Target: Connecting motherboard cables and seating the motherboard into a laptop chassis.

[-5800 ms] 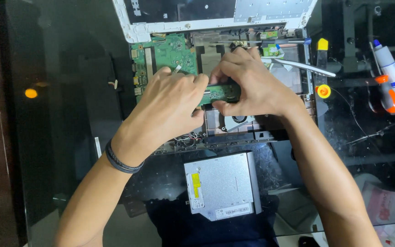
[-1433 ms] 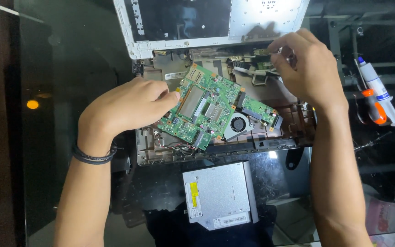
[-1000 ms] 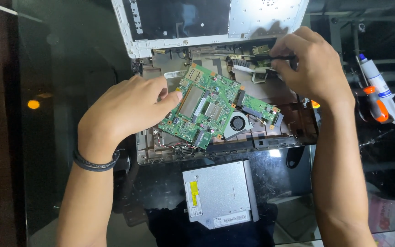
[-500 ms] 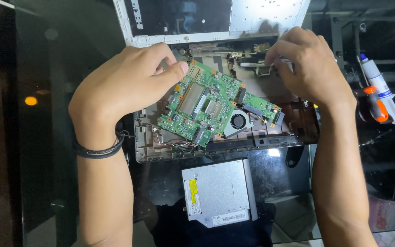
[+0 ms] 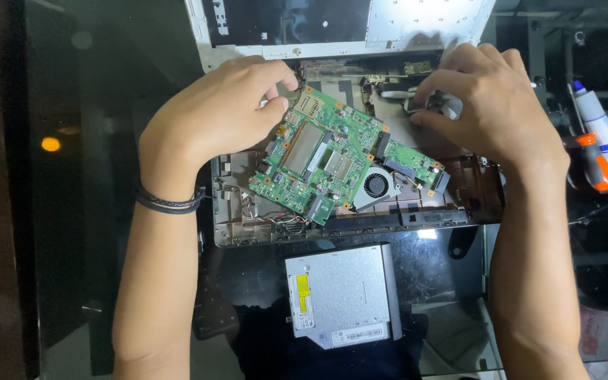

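Closest to us, a flat grey disc drive [image 5: 343,295] lay by itself on the dark glass surface [image 5: 107,211], just in front of the opened laptop shell [image 5: 233,225]. Inside that shell sat the green circuit board [image 5: 332,158], tilted at a slant, with its small round fan [image 5: 376,186] at the near right side. We thought the board was light and stiff, but easy to hurt, because it was thin and covered with tiny parts. We felt the bare edges and corners were the safest places to take hold of it, not the top. Our left hand [image 5: 219,119], with a dark band [image 5: 169,204] on the wrist, was curled narrow, and its fingertips pinched at the far left corner of the board. Our right hand [image 5: 490,112] was bent over the far right part of the shell, fingers close together, touching something small there; we could not tell what it held. Off to the right stood a white tube with an orange part [image 5: 599,144]. Farthest from us, the pale laptop lid [image 5: 346,24] lay open and flat.
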